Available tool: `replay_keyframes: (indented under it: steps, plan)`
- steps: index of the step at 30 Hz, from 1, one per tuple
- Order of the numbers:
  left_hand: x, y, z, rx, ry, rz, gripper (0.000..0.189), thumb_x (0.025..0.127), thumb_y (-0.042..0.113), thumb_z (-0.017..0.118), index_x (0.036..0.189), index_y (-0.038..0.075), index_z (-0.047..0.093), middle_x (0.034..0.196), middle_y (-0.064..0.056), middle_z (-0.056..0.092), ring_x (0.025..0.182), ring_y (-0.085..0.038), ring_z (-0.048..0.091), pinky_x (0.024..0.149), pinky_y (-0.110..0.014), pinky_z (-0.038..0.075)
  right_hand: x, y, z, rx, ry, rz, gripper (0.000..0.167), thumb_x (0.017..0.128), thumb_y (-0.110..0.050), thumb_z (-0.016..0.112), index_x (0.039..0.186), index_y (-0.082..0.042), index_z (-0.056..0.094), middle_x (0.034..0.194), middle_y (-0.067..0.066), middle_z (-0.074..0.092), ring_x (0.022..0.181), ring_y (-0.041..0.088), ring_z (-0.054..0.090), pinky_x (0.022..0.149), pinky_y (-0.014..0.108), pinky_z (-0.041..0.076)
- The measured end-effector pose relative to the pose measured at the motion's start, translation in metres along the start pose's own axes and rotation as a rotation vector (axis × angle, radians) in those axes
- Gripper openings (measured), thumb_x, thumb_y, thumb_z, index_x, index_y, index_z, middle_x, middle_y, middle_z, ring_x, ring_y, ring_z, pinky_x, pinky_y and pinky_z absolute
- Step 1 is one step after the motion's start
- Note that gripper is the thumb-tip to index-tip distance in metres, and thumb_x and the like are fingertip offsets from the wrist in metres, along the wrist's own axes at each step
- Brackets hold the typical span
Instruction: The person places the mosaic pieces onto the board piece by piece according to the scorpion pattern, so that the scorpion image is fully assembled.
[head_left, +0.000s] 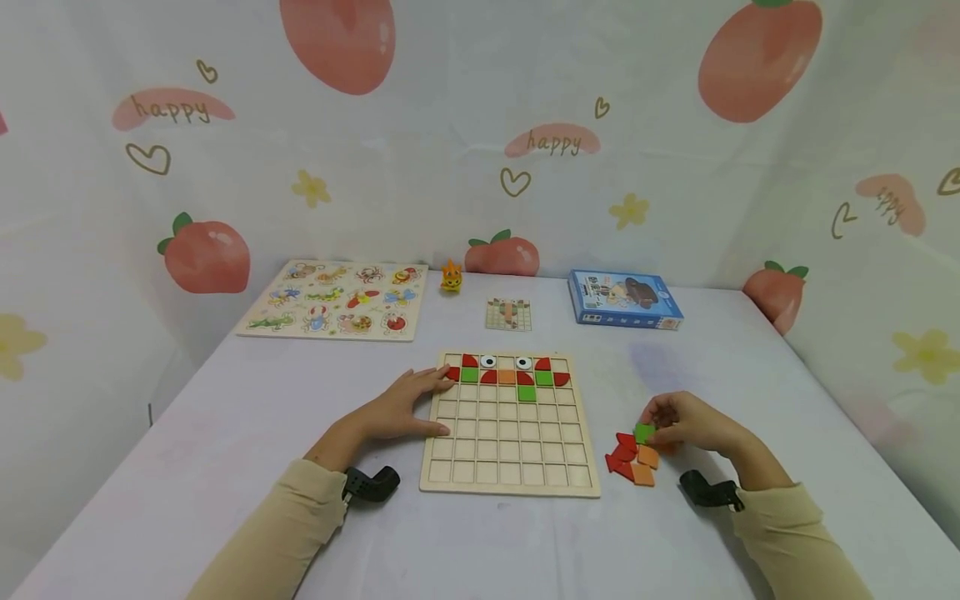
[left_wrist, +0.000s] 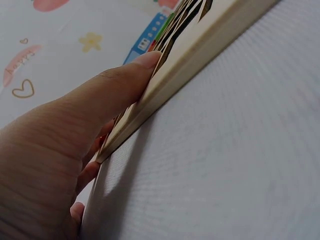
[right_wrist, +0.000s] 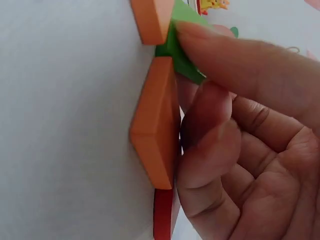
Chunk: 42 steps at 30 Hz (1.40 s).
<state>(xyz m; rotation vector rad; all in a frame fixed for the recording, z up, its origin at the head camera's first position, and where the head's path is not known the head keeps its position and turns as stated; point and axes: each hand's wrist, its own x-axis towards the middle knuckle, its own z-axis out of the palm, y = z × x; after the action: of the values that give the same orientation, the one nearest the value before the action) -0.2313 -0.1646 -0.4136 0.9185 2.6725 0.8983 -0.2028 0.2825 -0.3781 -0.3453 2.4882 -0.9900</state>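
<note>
A wooden grid board lies flat, its upper rows holding red, green and orange tiles and two round eye pieces. My left hand rests along the board's left edge, fingers extended near the top rows and thumb lower down. In the left wrist view the thumb lies on the board's rim. Right of the board, my right hand pinches a green square tile between thumb and fingers. Just below it are red tiles and orange tiles. In the right wrist view the green tile is tilted beside an orange tile.
A small pattern card lies beyond the board, with an orange toy figure behind it. An insect puzzle board is at back left, a blue box at back right. A printed curtain hangs behind the table.
</note>
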Motion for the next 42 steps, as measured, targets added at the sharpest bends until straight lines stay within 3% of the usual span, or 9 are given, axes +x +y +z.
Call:
replay_keyframes:
  steps: [3,12,21,30,42]
  plan:
    - [0.0,0.0,0.0,0.003,0.0,-0.001,0.076,0.076,0.045,0.073,0.137,0.009,0.046,0.155,-0.008,0.023,0.143,-0.029,0.019,0.118,-0.051,0.004,0.001,-0.001,-0.002,0.021,-0.017,-0.008,0.023,0.084,-0.016,0.068,0.096,0.003,0.061,0.08,0.003,0.059,0.069,0.013,0.051,0.054,0.022,0.046]
    - [0.001,-0.002,0.001,0.002,0.003,0.006,0.076,0.076,0.045,0.073,0.137,0.01,0.046,0.155,-0.007,0.024,0.143,-0.029,0.02,0.118,-0.052,0.005,0.013,-0.022,-0.004,0.086,-0.003,-0.047,0.026,0.087,-0.016,0.065,0.1,0.005,0.059,0.084,0.006,0.061,0.075,0.016,0.056,0.067,0.023,0.054]
    - [0.002,-0.002,0.002,0.006,0.001,-0.001,0.076,0.075,0.046,0.073,0.137,0.01,0.046,0.155,-0.006,0.024,0.144,-0.028,0.019,0.118,-0.051,0.005,0.035,-0.04,0.0,0.1,-0.003,-0.079,0.025,0.087,-0.016,0.065,0.099,0.006,0.06,0.081,0.005,0.062,0.072,0.016,0.057,0.068,0.024,0.055]
    - [0.0,-0.001,0.0,0.005,0.003,-0.01,0.075,0.076,0.044,0.074,0.138,0.01,0.046,0.155,-0.007,0.023,0.144,-0.028,0.019,0.118,-0.051,0.004,0.06,-0.066,0.015,0.137,-0.04,-0.128,0.022,0.087,-0.014,0.065,0.096,0.006,0.06,0.082,0.006,0.062,0.069,0.013,0.058,0.069,0.032,0.056]
    - [0.001,-0.001,0.0,0.004,0.002,-0.005,0.076,0.076,0.044,0.073,0.138,0.01,0.046,0.155,-0.007,0.024,0.144,-0.028,0.019,0.118,-0.052,0.004,0.09,-0.091,0.035,0.183,-0.086,-0.177,0.019,0.088,-0.012,0.064,0.094,0.005,0.061,0.075,0.004,0.061,0.065,0.013,0.057,0.066,0.032,0.055]
